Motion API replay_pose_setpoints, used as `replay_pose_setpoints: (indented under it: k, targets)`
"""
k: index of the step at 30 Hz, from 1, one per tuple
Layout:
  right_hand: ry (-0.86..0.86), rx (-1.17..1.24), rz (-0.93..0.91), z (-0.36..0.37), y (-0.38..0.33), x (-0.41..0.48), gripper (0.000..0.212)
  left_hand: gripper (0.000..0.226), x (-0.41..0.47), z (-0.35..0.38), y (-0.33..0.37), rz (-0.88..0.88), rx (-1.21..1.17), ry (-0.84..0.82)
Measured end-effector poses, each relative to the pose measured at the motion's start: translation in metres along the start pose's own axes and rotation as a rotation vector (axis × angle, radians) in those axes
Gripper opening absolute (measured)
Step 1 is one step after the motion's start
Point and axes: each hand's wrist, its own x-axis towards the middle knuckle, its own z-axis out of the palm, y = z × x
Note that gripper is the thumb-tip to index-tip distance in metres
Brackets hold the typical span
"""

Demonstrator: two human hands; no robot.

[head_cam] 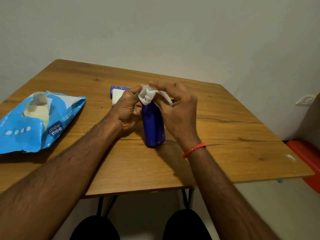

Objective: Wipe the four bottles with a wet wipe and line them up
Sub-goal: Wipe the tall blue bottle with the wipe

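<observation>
Right in the middle of the table (225, 135) you've got the blue bottle (153, 125) standing on its base, leaning a touch away from you, and both your hands are bunched together at its top. Your left hand (128, 110) is curled around the upper part of the bottle to steady it, while your right hand (178, 108) pinches the wet wipe (149, 96) and works it over the cap end. So you look to be mid-wipe on this one: the top is getting done, and I'd guess the lower body still needs a pass, since I can see pale specks near the base. Just behind your left hand a second bottle (119, 88) lies on its side, purple-blue with a white label, and I honestly can't tell if it's been wiped yet. That's only two bottles in view out of four, and nothing is lined up, so most of the job seems to be ahead of you. Material-wise, the blue bottle is a smooth, glossy plastic cylinder, probably a bit slippery once damp. The wipe is thin, white and crumpled into soft folds. The wipes pack (34, 122) off to your left is crinkly blue film with its flap open. The table is matte wood grain with a few dark knots.
</observation>
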Motion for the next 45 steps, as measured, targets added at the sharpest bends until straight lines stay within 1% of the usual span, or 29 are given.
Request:
replay_pose_setpoints:
  k: [3,5,8,10,11,13,15,18,19,20,23,25,29,32,34,38,39,43,45]
  targets:
    - [-0.089,-0.044,-0.002,-0.001,0.006,-0.026,0.022,0.06,-0.001,-0.011,0.003,0.004,-0.003,0.019]
    - [-0.226,-0.153,-0.03,-0.011,0.013,-0.052,0.022,0.054,-0.002,-0.011,0.004,-0.002,-0.01,0.052]
    - [-0.416,-0.336,-0.142,-0.031,0.026,-0.078,0.023,0.045,-0.004,-0.004,0.004,-0.016,-0.012,0.078]
    - [-0.487,-0.384,-0.116,-0.04,0.032,-0.083,0.023,0.041,-0.005,0.002,0.004,-0.01,0.012,0.086]
    - [-0.489,-0.378,-0.08,-0.043,0.034,-0.083,0.023,0.04,-0.006,0.005,0.005,-0.002,0.029,0.092]
    - [-0.428,-0.358,-0.014,-0.044,0.036,-0.08,0.02,0.038,-0.007,0.005,0.006,0.017,0.043,0.112]
    - [-0.305,-0.3,0.061,-0.043,0.037,-0.077,0.015,0.039,-0.007,0.005,0.008,0.032,0.063,0.123]
    - [-0.118,-0.2,0.21,-0.043,0.033,-0.076,0.016,0.034,-0.007,0.003,0.006,0.035,0.081,0.142]
    - [-0.096,-0.195,0.231,-0.041,0.029,-0.079,0.016,0.031,-0.007,0.004,0.005,0.032,0.087,0.145]
    - [-0.111,-0.201,0.233,-0.037,0.025,-0.082,0.016,0.029,-0.006,0.005,0.004,0.024,0.093,0.147]
    - [-0.273,-0.255,0.149,-0.025,0.009,-0.093,0.017,0.037,-0.006,0.007,0.004,-0.011,0.102,0.161]
    - [-0.342,-0.27,0.074,-0.022,0.003,-0.094,0.02,0.041,-0.007,0.007,0.004,-0.014,0.131,0.186]
    - [-0.417,-0.313,-0.075,-0.021,-0.006,-0.089,0.02,0.03,-0.008,0.009,0.004,-0.005,0.205,0.236]
    - [-0.448,-0.33,-0.193,-0.015,-0.011,-0.087,0.02,0.031,-0.008,0.008,0.005,0.001,0.259,0.265]
    - [-0.451,-0.317,-0.231,-0.011,-0.012,-0.088,0.021,0.032,-0.01,0.006,0.006,0.008,0.29,0.263]
    - [-0.517,-0.327,-0.281,-0.007,-0.012,-0.091,0.023,0.034,-0.01,0.005,0.008,0.011,0.3,0.243]
    - [-0.502,-0.314,-0.236,-0.008,-0.01,-0.092,0.022,0.034,-0.009,0.004,0.008,0.006,0.274,0.233]
    - [-0.313,-0.211,0.169,-0.02,0.001,-0.091,0.021,0.038,-0.007,0.002,0.009,-0.007,0.171,0.191]
    - [-0.252,-0.203,0.278,-0.022,0.005,-0.09,0.02,0.039,-0.007,0.001,0.008,-0.003,0.141,0.168]
